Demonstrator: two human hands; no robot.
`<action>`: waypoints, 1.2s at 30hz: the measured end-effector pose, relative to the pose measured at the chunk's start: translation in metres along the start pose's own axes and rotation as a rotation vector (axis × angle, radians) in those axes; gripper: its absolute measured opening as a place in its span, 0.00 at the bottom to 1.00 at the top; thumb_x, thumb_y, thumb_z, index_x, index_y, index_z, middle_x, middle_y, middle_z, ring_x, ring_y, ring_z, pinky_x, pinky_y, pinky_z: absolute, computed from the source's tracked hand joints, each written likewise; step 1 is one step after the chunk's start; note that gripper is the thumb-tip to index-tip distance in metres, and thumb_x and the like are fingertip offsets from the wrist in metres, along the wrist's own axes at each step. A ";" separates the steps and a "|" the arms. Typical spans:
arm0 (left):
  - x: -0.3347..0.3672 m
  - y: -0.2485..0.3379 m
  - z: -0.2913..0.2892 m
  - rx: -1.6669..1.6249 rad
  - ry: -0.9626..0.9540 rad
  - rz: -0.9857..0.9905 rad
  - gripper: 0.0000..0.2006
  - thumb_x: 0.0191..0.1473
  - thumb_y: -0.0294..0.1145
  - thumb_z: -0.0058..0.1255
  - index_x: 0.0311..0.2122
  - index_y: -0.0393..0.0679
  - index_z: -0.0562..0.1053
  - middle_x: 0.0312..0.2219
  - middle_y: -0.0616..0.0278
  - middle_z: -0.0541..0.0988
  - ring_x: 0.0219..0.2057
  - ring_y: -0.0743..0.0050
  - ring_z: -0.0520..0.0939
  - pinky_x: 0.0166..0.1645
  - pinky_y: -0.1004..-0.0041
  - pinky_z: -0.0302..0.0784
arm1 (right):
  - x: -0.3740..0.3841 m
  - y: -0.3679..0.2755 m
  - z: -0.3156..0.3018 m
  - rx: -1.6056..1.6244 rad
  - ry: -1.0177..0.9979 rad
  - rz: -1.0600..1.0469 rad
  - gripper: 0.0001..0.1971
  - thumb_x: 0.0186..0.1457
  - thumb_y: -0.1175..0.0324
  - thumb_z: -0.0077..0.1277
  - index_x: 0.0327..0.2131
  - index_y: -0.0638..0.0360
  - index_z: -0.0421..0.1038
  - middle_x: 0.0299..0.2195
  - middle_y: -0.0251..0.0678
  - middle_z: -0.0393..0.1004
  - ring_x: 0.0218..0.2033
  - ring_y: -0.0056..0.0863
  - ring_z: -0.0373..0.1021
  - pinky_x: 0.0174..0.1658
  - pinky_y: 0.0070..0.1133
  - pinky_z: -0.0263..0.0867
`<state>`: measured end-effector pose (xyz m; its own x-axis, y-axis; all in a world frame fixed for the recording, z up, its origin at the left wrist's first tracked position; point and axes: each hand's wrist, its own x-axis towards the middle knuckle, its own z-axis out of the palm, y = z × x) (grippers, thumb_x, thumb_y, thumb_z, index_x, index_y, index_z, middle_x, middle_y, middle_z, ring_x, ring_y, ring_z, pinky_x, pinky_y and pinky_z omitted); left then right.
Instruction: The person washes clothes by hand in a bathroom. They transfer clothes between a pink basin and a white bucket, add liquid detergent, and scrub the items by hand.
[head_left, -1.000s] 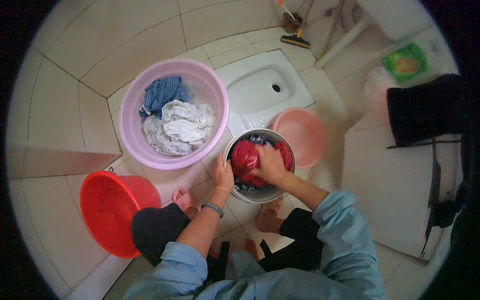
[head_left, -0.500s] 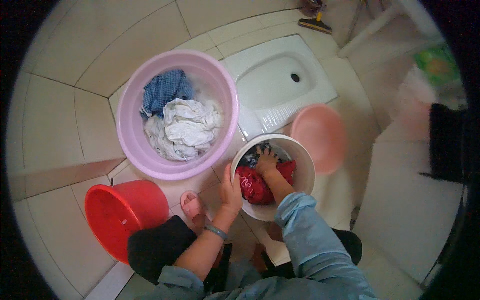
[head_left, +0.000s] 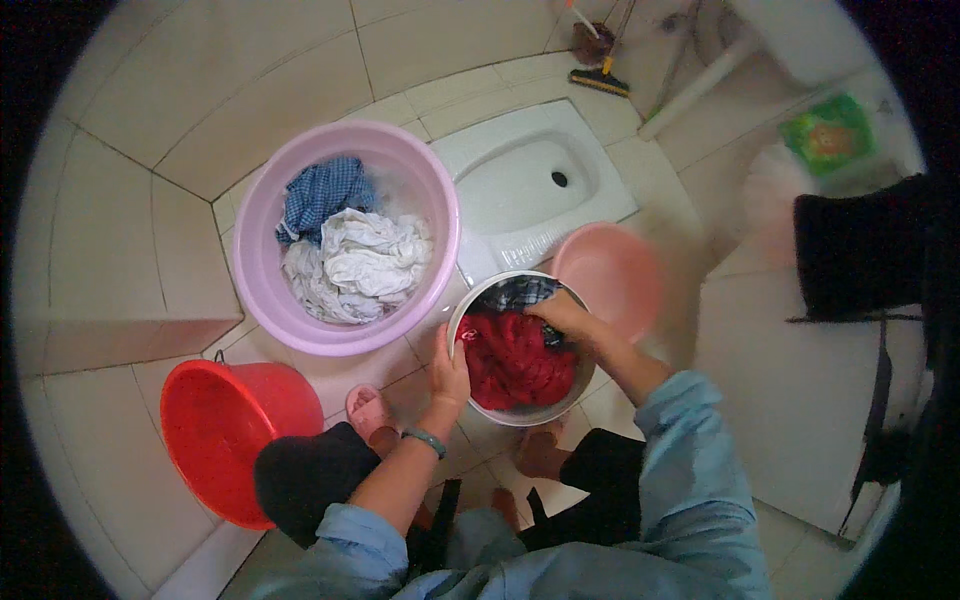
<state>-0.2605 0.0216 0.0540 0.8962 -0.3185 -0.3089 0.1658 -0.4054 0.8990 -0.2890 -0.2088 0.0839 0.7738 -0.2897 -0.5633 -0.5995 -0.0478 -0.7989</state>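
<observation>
My left hand (head_left: 449,366) grips the left rim of a white bucket (head_left: 530,417), thumb up along its wall. Inside lies a bunched red cloth (head_left: 515,360) filling the near part. Beyond it, a dark checked cloth (head_left: 520,292) lies against the far side. Reaching in over the right rim, my right hand (head_left: 565,312) is closed at the edge of the dark cloth, its fingertips partly hidden among the folds. To the left stands a large lilac basin (head_left: 447,250) holding a white cloth (head_left: 375,250) and a blue checked cloth (head_left: 325,195) in cloudy water.
A pink basin (head_left: 625,280) stands right of the bucket, and a red bucket (head_left: 285,400) leans at lower left. Behind are a squat toilet (head_left: 480,195) and a brush (head_left: 600,80). A white cabinet (head_left: 790,400) with black fabric (head_left: 850,250) stands at right.
My right hand has gone from spread and pressed down on the dark cloth to closed, nearer the right rim. The red cloth now shows more fully. My left hand keeps the rim.
</observation>
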 end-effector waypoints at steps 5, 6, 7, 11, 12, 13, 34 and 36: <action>0.005 -0.010 0.001 0.092 0.074 0.089 0.22 0.55 0.31 0.40 0.54 0.38 0.58 0.45 0.44 0.71 0.46 0.48 0.71 0.51 0.62 0.63 | -0.081 -0.119 0.007 -0.302 -0.031 -0.280 0.18 0.41 0.62 0.57 0.37 0.59 0.71 0.31 0.41 0.74 0.34 0.30 0.70 0.41 0.24 0.64; 0.003 -0.005 0.006 0.066 0.044 0.092 0.22 0.55 0.31 0.40 0.54 0.39 0.58 0.45 0.45 0.71 0.46 0.48 0.72 0.51 0.61 0.63 | -0.081 -0.093 0.014 -0.314 0.129 -0.360 0.18 0.42 0.60 0.56 0.37 0.58 0.71 0.32 0.41 0.74 0.34 0.31 0.70 0.41 0.24 0.64; 0.003 -0.002 0.006 0.050 0.024 0.094 0.22 0.55 0.32 0.40 0.55 0.39 0.58 0.44 0.45 0.71 0.46 0.48 0.72 0.51 0.61 0.64 | -0.072 -0.045 0.025 -0.317 0.279 -0.445 0.18 0.43 0.58 0.55 0.38 0.57 0.71 0.32 0.40 0.74 0.34 0.32 0.70 0.42 0.25 0.64; 0.007 -0.008 -0.002 -0.073 -0.055 -0.024 0.22 0.55 0.35 0.39 0.55 0.43 0.58 0.45 0.45 0.71 0.46 0.49 0.72 0.50 0.60 0.63 | -0.097 0.003 0.046 -1.046 0.036 -0.630 0.19 0.46 0.55 0.54 0.40 0.54 0.71 0.33 0.37 0.75 0.35 0.30 0.71 0.41 0.23 0.65; 0.008 -0.011 0.000 -0.006 -0.012 0.031 0.22 0.55 0.36 0.39 0.56 0.43 0.58 0.45 0.45 0.71 0.46 0.49 0.72 0.50 0.60 0.63 | -0.096 0.006 0.044 -1.106 -0.143 -0.537 0.19 0.46 0.55 0.54 0.41 0.53 0.70 0.33 0.37 0.75 0.35 0.30 0.71 0.41 0.23 0.65; 0.007 -0.014 0.003 0.060 0.031 0.088 0.23 0.56 0.36 0.38 0.56 0.43 0.58 0.46 0.45 0.70 0.46 0.49 0.72 0.50 0.60 0.63 | -0.075 0.009 0.035 -0.885 -0.377 -0.286 0.20 0.46 0.54 0.53 0.41 0.53 0.70 0.33 0.37 0.75 0.35 0.31 0.71 0.41 0.24 0.65; -0.002 -0.019 0.002 0.028 0.054 0.132 0.23 0.54 0.33 0.39 0.55 0.41 0.57 0.45 0.45 0.70 0.45 0.50 0.72 0.49 0.64 0.65 | 0.071 0.128 0.063 -0.534 0.054 0.198 0.22 0.43 0.64 0.52 0.43 0.62 0.68 0.39 0.49 0.72 0.43 0.44 0.68 0.47 0.30 0.62; -0.001 -0.019 -0.002 0.032 0.058 0.082 0.22 0.54 0.32 0.39 0.55 0.42 0.57 0.45 0.45 0.70 0.46 0.49 0.72 0.50 0.63 0.65 | 0.030 0.074 0.054 -0.296 0.047 0.207 0.24 0.43 0.61 0.53 0.44 0.63 0.66 0.40 0.51 0.71 0.43 0.43 0.68 0.47 0.29 0.62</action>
<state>-0.2635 0.0309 0.0379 0.9287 -0.3020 -0.2154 0.0785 -0.4075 0.9098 -0.2991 -0.1697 -0.0030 0.6240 -0.3651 -0.6909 -0.7808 -0.2564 -0.5697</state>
